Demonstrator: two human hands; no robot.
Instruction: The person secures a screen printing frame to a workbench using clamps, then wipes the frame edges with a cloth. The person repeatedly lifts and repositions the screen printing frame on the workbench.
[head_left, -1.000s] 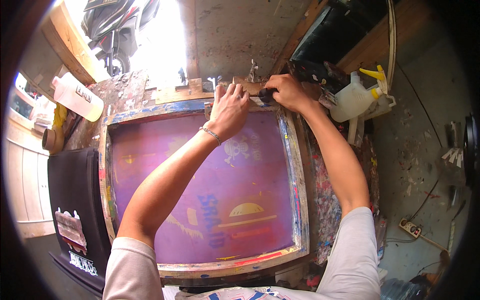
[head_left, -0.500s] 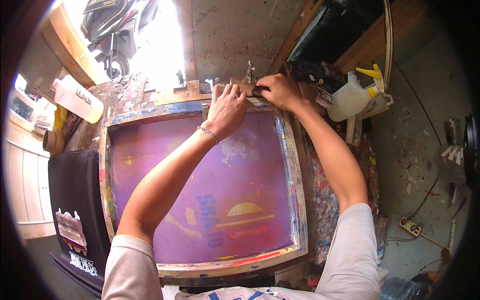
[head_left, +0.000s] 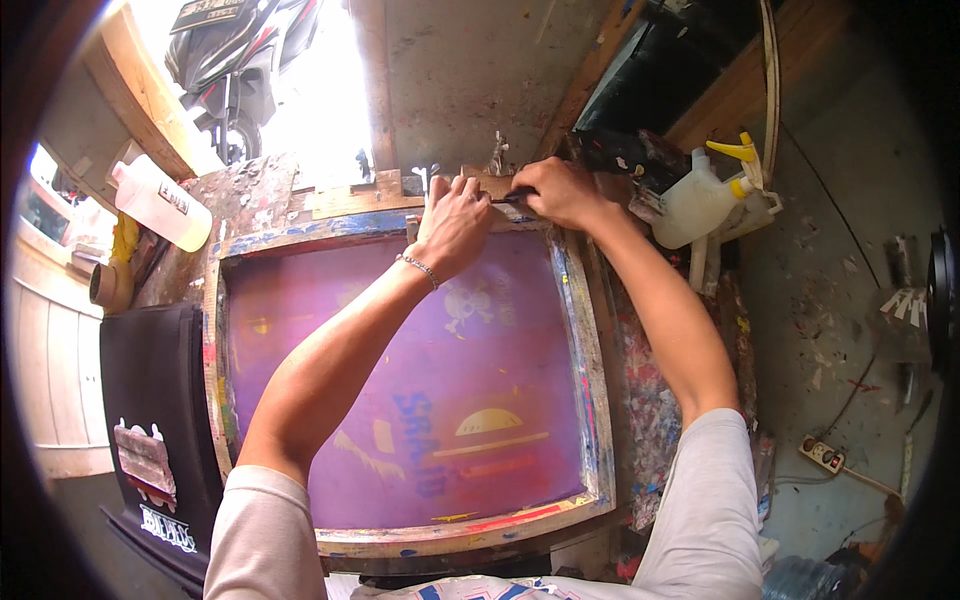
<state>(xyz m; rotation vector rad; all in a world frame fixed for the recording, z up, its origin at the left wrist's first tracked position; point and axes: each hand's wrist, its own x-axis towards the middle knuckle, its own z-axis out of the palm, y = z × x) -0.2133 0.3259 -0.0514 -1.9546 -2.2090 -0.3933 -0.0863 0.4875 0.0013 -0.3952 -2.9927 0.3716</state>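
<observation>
A wooden-framed printing screen (head_left: 606, 430) with purple mesh lies below my arms, its rails smeared with paint. My left hand (head_left: 455, 228) is closed over the screen's far rail, its fingers bent and the tips hidden from view. Just right of it, my right hand (head_left: 568, 195) pinches a small dark piece (head_left: 520, 193) at the far right of that rail; its exact kind does not show. A wooden strip (head_left: 345, 203) runs behind the rail, with small metal clamp parts (head_left: 425, 178) by my left fingers.
Left stand a bottle of pale liquid (head_left: 165, 208) and a tape roll (head_left: 104, 285) near folded black printed cloth (head_left: 150, 380). A spray bottle with a yellow trigger (head_left: 700, 205) stands at the right. A power strip (head_left: 823, 455) lies lower right. Outside, a motorbike (head_left: 240, 70) is parked.
My right hand has come slightly nearer, still pinching the dark piece. The left hand stays at the rail. The whole view has shifted a little.
</observation>
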